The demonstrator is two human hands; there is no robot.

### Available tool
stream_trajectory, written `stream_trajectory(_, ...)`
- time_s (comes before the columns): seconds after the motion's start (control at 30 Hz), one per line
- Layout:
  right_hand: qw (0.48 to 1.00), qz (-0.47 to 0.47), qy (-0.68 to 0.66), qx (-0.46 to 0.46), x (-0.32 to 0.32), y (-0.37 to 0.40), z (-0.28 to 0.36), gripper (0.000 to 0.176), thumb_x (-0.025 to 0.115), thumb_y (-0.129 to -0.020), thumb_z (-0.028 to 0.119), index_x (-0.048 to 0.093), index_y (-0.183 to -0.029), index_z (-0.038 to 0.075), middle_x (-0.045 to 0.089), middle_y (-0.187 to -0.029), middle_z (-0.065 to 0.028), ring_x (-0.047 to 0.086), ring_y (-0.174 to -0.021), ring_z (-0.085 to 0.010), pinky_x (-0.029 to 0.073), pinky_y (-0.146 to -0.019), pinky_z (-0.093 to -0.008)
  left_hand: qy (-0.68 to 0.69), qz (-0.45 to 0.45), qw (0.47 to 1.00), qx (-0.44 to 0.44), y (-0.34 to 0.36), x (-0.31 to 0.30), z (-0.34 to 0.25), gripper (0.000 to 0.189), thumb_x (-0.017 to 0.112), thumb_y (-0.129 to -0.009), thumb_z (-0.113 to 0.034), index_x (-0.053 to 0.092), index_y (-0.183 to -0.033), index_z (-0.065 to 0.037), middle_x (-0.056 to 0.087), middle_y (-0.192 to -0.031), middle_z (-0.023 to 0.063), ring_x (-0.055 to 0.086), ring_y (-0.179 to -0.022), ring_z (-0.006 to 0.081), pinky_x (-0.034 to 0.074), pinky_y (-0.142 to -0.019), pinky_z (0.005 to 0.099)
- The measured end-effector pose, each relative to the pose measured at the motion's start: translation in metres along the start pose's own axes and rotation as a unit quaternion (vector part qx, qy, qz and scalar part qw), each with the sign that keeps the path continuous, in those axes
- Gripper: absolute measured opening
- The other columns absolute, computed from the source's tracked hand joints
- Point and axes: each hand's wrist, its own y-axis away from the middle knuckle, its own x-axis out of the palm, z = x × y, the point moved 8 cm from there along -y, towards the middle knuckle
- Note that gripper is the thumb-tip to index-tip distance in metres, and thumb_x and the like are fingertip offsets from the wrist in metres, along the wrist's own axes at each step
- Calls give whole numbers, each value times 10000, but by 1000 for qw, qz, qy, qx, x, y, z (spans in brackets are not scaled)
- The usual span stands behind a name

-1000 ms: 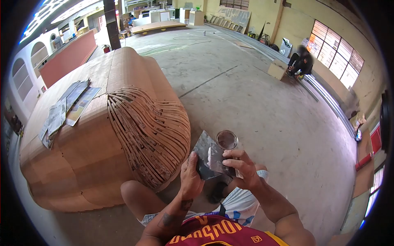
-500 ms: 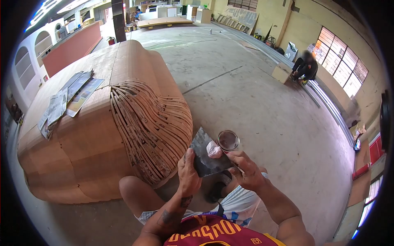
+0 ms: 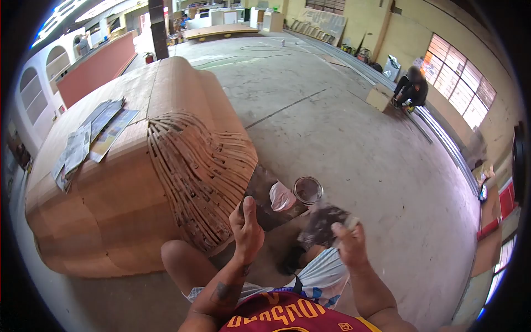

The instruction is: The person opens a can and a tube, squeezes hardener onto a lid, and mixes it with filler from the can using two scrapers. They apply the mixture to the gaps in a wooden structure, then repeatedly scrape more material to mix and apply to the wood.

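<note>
My left hand (image 3: 247,229) grips the near edge of a dark flat board (image 3: 270,219), thumb up along its side. A lump of pale pink putty (image 3: 282,197) sits on the board. My right hand (image 3: 352,243) is closed on a putty knife (image 3: 322,227), its wide dark blade smeared by motion and pointing left. The blade is apart from the board, to its right. Just beyond the board, a round open tin (image 3: 308,190) with brownish-pink contents stands on the floor. To the left, curved wooden strips with dark gaps (image 3: 202,171) cover the corner of a large wooden form (image 3: 110,221).
Newspaper sheets (image 3: 91,135) lie on top of the wooden form. A person (image 3: 412,88) crouches by a box (image 3: 379,98) near the right wall, beside long metal bars (image 3: 442,138). A low wooden platform (image 3: 221,31) stands at the back.
My right hand has swung the putty knife away from the board, to the right, turning its blade into view. The board has shifted slightly left, and the putty lump looks more spread.
</note>
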Motion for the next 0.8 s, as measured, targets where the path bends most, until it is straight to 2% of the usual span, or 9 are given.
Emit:
stream_trajectory(0.1, 993, -32, -96, 54, 14, 4, -25, 225, 584, -989, 116, 635, -1176, 2, 695, -1037, -21, 673, -908, -100, 569, -790, -273, -41, -6, 998, 41, 12, 22, -22, 375, 539, -1082, -276, 492, -765, -82, 450, -767, -89, 351, -690, 33, 268, -572, 270)
stream_trajectory(0.2, 989, -40, -130, 63, 22, 1, -37, 217, 586, -997, 119, 634, -1180, 12, 691, -1016, -16, 679, -891, -102, 582, -753, -283, -93, 27, 991, 93, 24, 34, -40, 418, 528, -1078, -286, 450, -729, -70, 433, -711, -92, 358, -647, 45, 260, -551, 289)
stream_trajectory(0.33, 984, -53, -169, 15, 31, -7, -44, 209, 553, -1014, 127, 615, -1183, 21, 715, -1034, -84, 729, -797, -175, 605, -550, -290, -231, 109, 952, 169, 34, 44, -54, 376, 495, -1075, -247, 548, -797, 1, 457, -650, 30, 402, -571, 110, 330, -523, 299)
stream_trajectory(0.4, 988, -81, -131, 27, 27, -13, -44, 201, 572, -1011, 121, 633, -1167, 10, 700, -1018, -51, 696, -825, -130, 585, -639, -282, -266, 142, 929, 213, 41, 55, -65, 369, 485, -1073, -240, 566, -814, 10, 467, -645, 68, 421, -544, 133, 354, -512, 315)
stream_trajectory(0.5, 989, -92, -102, -44, 31, -22, 2, 201, 587, -1014, 122, 646, -1158, -6, 694, -1026, -41, 674, -866, -114, 566, -727, -281, -278, 172, 935, 141, 49, 44, -46, 350, 505, -1075, -235, 583, -808, -22, 510, -655, 34, 452, -575, 138, 355, -543, 307)
stream_trajectory(0.57, 986, -65, -71, -133, 35, -25, 30, 206, 599, -1009, 113, 649, -1167, -10, 697, -1042, -61, 677, -891, -137, 561, -756, -294, -142, 102, 985, 7, 48, 13, -2, 304, 498, -1085, -249, 623, -919, -27, 602, -773, 37, 559, -683, 146, 437, -626, 298)
stream_trajectory(0.63, 970, -8, -14, -241, 36, -26, 54, 219, 618, -993, 91, 650, -1187, -8, 703, -1059, -93, 689, -915, -174, 562, -769, -318, 19, 43, 992, -114, 49, 5, 19, 284, 482, -1093, -267, 622, -1055, -23, 656, -931, 51, 629, -831, 160, 504, -739, 309)
stream_trajectory(0.73, 854, 104, 255, -442, 63, -15, 72, 277, 648, -948, 29, 646, -1224, 9, 701, -1061, -140, 706, -923, -251, 567, -792, -335, 221, 9, 949, -224, 39, 28, 10, 345, 451, -1100, -297, 557, -1258, -9, 665, -1164, 86, 662, -1055, 190, 557, -915, 358)
stream_trajectory(0.8, 837, 116, 312, -435, 71, -15, 58, 331, 660, -915, -13, 642, -1243, 27, 685, -1107, -164, 710, -940, -296, 569, -801, -355, 264, 20, 936, -234, 33, 29, 16, 398, 444, -1099, -314, 514, -1341, -5, 654, -1234, 101, 661, -1127, 210, 559, -982, 397)
